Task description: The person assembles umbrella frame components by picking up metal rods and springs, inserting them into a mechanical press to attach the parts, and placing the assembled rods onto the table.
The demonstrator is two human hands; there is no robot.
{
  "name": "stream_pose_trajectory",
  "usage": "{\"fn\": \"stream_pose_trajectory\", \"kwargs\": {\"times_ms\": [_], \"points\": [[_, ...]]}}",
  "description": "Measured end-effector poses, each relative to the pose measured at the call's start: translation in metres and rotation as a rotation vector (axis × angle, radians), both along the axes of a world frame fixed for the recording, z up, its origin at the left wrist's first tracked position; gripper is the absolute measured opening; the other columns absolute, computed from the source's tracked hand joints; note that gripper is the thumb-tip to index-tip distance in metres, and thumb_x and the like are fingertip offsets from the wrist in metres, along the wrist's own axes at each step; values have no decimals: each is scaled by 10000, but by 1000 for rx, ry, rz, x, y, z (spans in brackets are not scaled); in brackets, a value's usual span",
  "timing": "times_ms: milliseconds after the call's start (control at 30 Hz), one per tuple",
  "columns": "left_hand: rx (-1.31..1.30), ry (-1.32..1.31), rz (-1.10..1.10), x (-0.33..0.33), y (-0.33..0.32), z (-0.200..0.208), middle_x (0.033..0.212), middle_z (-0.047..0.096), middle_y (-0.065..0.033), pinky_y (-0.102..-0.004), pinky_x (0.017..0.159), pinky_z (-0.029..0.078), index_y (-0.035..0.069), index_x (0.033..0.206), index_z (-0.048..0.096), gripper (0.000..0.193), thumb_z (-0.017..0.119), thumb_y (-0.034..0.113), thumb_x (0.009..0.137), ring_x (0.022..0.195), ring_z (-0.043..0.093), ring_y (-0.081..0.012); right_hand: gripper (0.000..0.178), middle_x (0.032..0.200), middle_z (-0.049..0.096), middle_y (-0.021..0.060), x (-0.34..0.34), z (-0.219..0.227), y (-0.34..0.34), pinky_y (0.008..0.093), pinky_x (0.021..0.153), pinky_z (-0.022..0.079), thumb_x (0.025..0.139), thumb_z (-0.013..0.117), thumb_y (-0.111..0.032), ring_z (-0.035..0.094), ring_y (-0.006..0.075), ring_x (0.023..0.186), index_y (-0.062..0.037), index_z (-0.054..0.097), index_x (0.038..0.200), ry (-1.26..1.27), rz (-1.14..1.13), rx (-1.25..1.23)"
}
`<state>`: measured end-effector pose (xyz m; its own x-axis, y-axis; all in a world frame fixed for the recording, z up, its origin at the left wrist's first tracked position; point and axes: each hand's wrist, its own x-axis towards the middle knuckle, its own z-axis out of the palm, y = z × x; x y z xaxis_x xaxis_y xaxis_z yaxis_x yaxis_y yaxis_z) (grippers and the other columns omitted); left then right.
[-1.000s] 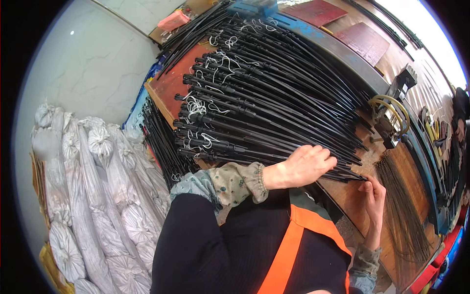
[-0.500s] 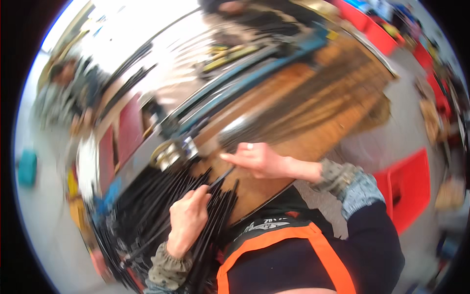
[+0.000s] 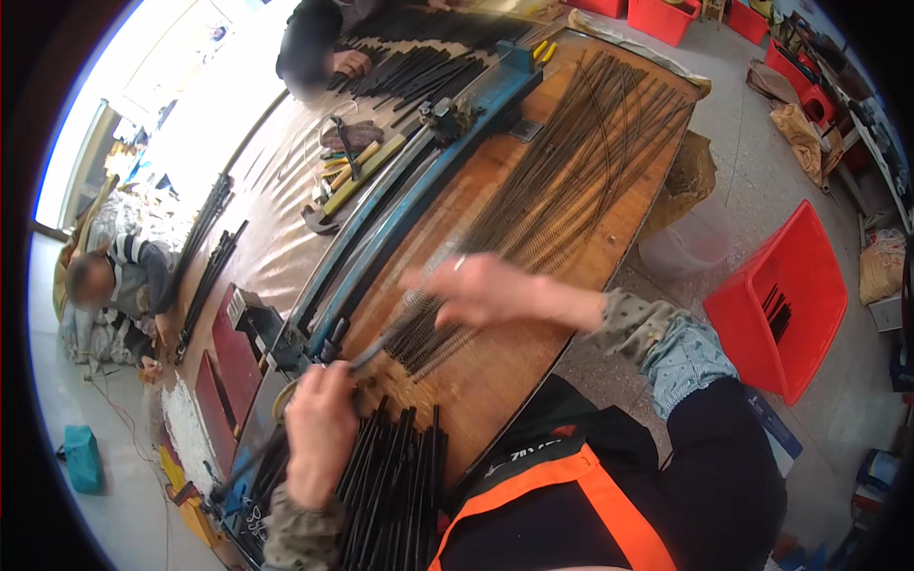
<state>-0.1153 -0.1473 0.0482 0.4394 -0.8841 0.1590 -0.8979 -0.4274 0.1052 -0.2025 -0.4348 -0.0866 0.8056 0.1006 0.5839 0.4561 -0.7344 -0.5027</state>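
Note:
My left hand (image 3: 319,428) is closed around a thin rod or tube at the table's near left. Its grey front part (image 3: 373,352) sticks out past my fingers toward the upper right. My right hand (image 3: 486,290) hovers over a bundle of long, thin coil springs (image 3: 562,181) on the wooden tabletop (image 3: 486,419). Its fingers are blurred, and whether they pinch anything is unclear. Below my left hand lies a thick bundle of black tubes (image 3: 400,485).
A long blue metal fixture (image 3: 400,209) runs along the table. Beyond it lie a hammer (image 3: 319,221), pliers (image 3: 335,171) and black strips (image 3: 419,81). Two people work across the table. A red bin (image 3: 785,305) with black pieces stands on the floor at right.
My left hand has moved left and slightly up with the rod. My right hand has shifted slightly left and away from it. The whole view has turned, and the springs show more clearly.

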Motion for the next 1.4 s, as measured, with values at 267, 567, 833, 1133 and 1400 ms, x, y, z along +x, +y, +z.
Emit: {"fn": "stream_pose_trajectory", "kwargs": {"times_ms": [267, 567, 833, 1133, 1400], "points": [[-42, -54, -204, 36, -70, -7, 810, 551, -148, -466, 630, 495, 54, 1091, 562, 224, 633, 76, 880, 742, 607, -372, 674, 819, 681, 100, 20, 37, -66, 316, 651, 546, 851, 748, -347, 690, 226, 742, -185, 469, 1443, -47, -75, -83], [6, 49, -260, 36, -98, -11, 818, 565, -149, -462, 623, 497, 58, 1135, 561, 255, 614, 88, 888, 748, 616, -371, 268, 718, 656, 66, 22, 12, -170, 371, 611, 513, 811, 767, -212, 585, 250, 580, -139, 730, 1066, -312, -425, -125], [16, 83, -154, 45, -88, -19, 807, 565, -153, -467, 626, 499, 88, 1194, 593, 321, 641, 98, 877, 732, 618, -376, 161, 668, 592, -6, -24, 14, -156, 340, 519, 479, 781, 741, -115, 598, 186, 588, -140, 669, 922, -567, -792, -163], [-33, 26, -44, 56, -53, -2, 797, 569, -141, -456, 626, 487, 92, 1161, 641, 289, 631, 59, 874, 721, 612, -359, 551, 792, 654, 80, 10, 22, -68, 376, 688, 526, 797, 761, -225, 645, 244, 715, -141, 605, 1319, -99, -280, 124], [-129, -7, 75, 58, -2, 24, 787, 565, -136, -443, 627, 481, 93, 1171, 645, 305, 619, 22, 875, 714, 603, -347, 463, 746, 600, 135, 30, 42, -16, 364, 701, 505, 933, 648, -361, 620, 241, 788, -132, 593, 1331, -112, -57, 278]]}}
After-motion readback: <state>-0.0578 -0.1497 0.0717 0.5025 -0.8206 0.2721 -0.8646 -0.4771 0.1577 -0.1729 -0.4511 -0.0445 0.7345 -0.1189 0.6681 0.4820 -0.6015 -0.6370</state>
